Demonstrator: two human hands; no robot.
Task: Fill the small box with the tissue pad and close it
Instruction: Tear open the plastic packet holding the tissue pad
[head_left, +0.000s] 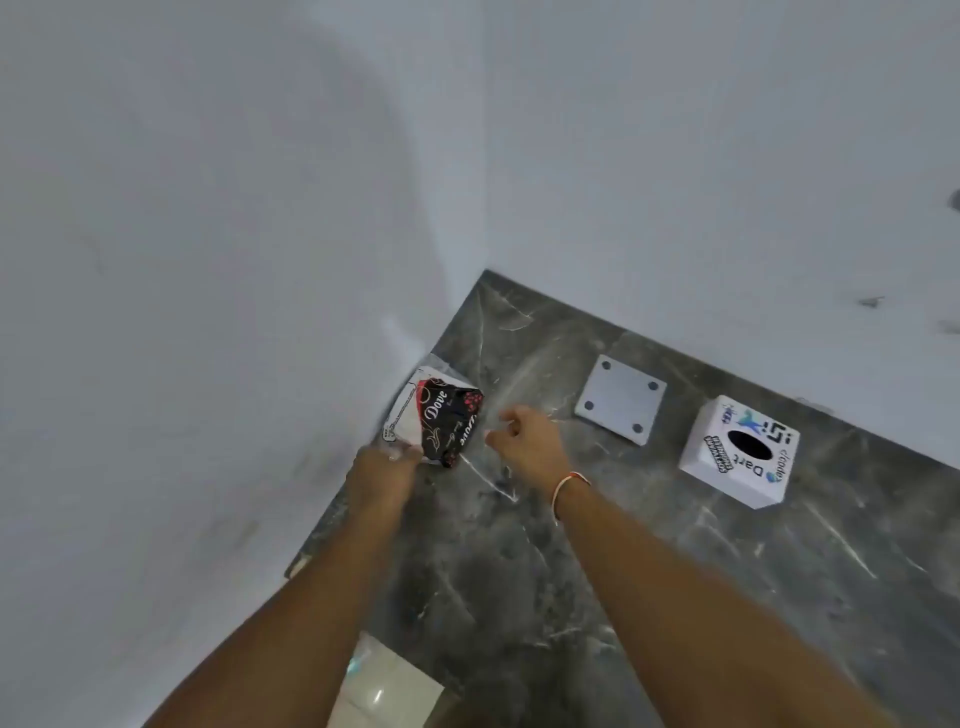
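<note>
A tissue pad pack (439, 415) in clear plastic with a black and red Dove label is lifted off the dark marble counter (597, 545) near the left wall. My left hand (387, 470) grips its lower left corner. My right hand (524, 441) is just right of the pack, fingers curled, pinching what looks like the clear wrapper's edge. The small white box (737, 449), printed with logos and showing a black oval hole on top, stands on the counter at the right. A flat white square lid (621, 398) with four dark dots lies between the pack and the box.
White walls meet at the corner behind the counter. The counter's left edge runs diagonally below my left arm, with pale floor tiles (384, 691) beneath. A red and white thread band (569, 488) circles my right wrist.
</note>
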